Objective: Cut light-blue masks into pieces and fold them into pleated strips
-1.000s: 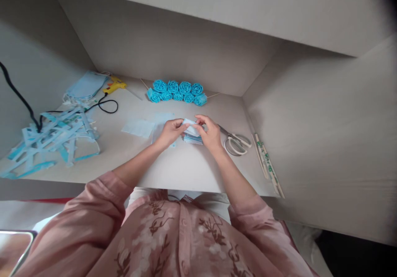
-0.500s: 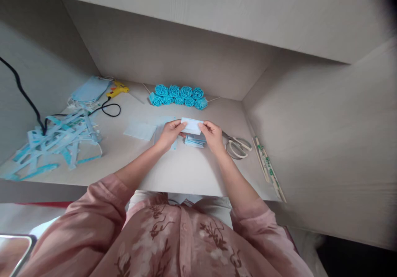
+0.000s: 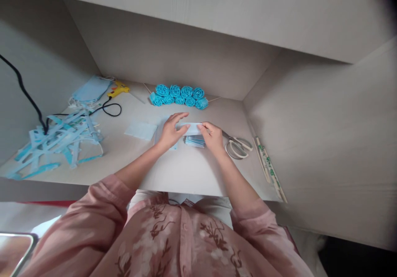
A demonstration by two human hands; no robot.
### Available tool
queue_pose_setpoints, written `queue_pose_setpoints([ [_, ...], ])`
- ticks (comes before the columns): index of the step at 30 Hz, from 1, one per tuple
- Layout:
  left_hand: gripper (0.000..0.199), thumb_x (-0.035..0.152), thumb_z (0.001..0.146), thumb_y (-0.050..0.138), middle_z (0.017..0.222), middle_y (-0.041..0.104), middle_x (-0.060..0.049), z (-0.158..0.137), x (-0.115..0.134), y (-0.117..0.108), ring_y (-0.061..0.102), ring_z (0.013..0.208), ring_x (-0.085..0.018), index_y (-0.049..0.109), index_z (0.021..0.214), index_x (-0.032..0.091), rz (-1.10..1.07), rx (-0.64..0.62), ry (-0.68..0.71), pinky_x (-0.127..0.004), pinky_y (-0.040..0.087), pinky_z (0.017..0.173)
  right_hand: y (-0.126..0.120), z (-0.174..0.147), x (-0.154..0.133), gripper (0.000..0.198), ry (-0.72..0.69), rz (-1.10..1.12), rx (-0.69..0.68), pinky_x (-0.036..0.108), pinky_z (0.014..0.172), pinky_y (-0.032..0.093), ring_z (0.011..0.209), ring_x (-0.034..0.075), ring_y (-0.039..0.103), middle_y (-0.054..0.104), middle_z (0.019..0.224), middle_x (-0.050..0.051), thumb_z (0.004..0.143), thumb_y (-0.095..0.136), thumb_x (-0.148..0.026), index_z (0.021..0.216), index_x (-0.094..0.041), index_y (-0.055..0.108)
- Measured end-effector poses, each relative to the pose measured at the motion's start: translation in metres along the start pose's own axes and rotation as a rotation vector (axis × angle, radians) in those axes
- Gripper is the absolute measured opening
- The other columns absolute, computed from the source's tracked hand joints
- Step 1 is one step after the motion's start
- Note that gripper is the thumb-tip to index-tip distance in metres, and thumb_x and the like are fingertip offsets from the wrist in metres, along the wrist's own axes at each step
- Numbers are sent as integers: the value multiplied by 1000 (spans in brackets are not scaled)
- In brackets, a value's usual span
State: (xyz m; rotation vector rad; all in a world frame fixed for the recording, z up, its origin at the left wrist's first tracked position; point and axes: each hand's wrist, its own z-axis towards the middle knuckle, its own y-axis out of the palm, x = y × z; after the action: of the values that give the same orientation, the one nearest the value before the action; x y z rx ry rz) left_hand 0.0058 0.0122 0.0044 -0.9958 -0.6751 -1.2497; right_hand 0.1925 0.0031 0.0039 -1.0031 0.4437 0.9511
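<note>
A folded pale blue piece of mask fabric [image 3: 194, 128] is held above the table. My right hand [image 3: 212, 135] pinches its right end between thumb and fingers. My left hand [image 3: 172, 132] is open at the other end, fingers raised and apart from the thumb; whether the thumb touches the fabric I cannot tell. Just below the piece lies a small stack of blue fabric pieces [image 3: 194, 141]. Flat pale blue sheets [image 3: 141, 131] lie to the left, partly behind my left hand. Scissors [image 3: 238, 146] with pale handles rest right of my right hand.
Blue fabric roses [image 3: 180, 95] stand in rows at the back, with thin sticks beside them. A yellow glue gun [image 3: 118, 89] with a black cord and a pile of face masks [image 3: 93, 88] sit back left. Cut strips [image 3: 62, 140] heap at left. Wooden sticks [image 3: 269, 167] lie along the right wall.
My left fingers have opened and lifted off the fabric piece. The piece now looks narrower from front to back. My right hand keeps its pinch in about the same place.
</note>
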Motion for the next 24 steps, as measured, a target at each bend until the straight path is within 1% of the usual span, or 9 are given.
queue_pose_setpoints([
  [3, 28, 27, 81, 64, 117, 67, -9, 1, 2, -3, 57, 114, -23, 71, 108, 21, 229, -38, 174, -39, 40, 103, 1, -1, -2, 30, -131, -66, -44, 28, 71, 42, 71, 16, 57, 64, 72, 2, 93, 51, -42, 76, -21, 64],
  [6, 14, 25, 82, 62, 97, 69, -8, 0, 2, -1, 59, 98, -22, 73, 87, 20, 271, -73, 197, -38, 43, 95, 2, -1, -4, 30, -134, -62, -71, 29, 73, 43, 72, 17, 58, 64, 73, 3, 92, 52, -43, 76, -22, 65],
  [9, 12, 28, 81, 63, 88, 65, -5, 0, 1, 1, 59, 88, -18, 70, 78, 19, 71, -49, 102, -32, 44, 87, 4, -1, -5, 27, -22, 121, -86, 29, 79, 46, 80, 17, 61, 67, 83, 2, 85, 60, -49, 87, -22, 65],
  [12, 17, 34, 77, 68, 86, 63, -3, -2, 1, 3, 58, 82, -15, 69, 77, 17, -254, -47, -89, -27, 44, 79, 7, -1, -2, 40, 71, 338, -119, 29, 86, 47, 94, 18, 62, 68, 103, 4, 77, 69, -51, 103, -22, 61],
  [13, 18, 35, 75, 70, 85, 63, -2, -2, 1, 4, 57, 80, -14, 69, 77, 16, -340, -54, -153, -26, 44, 78, 9, -1, -1, 42, 95, 368, -130, 29, 86, 47, 95, 19, 62, 67, 104, 4, 75, 70, -51, 105, -22, 60],
  [15, 22, 36, 71, 74, 82, 64, -1, -2, 1, 4, 56, 77, -13, 70, 79, 15, -462, -59, -261, -25, 43, 75, 11, -1, 2, 38, 149, 372, -139, 29, 81, 47, 88, 18, 62, 67, 95, 2, 75, 70, -49, 99, -21, 61],
  [18, 27, 37, 65, 78, 79, 66, -1, -1, 0, 4, 56, 73, -12, 71, 79, 15, -546, -27, -349, -25, 42, 74, 12, 0, 6, 27, 196, 346, -102, 27, 74, 46, 76, 16, 59, 63, 78, -1, 77, 66, -46, 83, -20, 60],
  [21, 29, 38, 61, 81, 76, 67, 0, 2, -2, 3, 55, 72, -12, 72, 77, 15, -547, 24, -362, -25, 43, 73, 10, 2, 8, 24, 192, 338, -28, 26, 74, 45, 73, 14, 57, 60, 73, -2, 77, 65, -43, 77, -20, 58],
  [24, 28, 38, 61, 81, 71, 65, 1, 4, -4, 2, 52, 66, -11, 72, 74, 15, -488, 50, -339, -24, 41, 67, 9, 3, 8, 25, 193, 316, 30, 26, 74, 45, 71, 13, 56, 58, 72, -2, 77, 65, -43, 74, -20, 57],
])
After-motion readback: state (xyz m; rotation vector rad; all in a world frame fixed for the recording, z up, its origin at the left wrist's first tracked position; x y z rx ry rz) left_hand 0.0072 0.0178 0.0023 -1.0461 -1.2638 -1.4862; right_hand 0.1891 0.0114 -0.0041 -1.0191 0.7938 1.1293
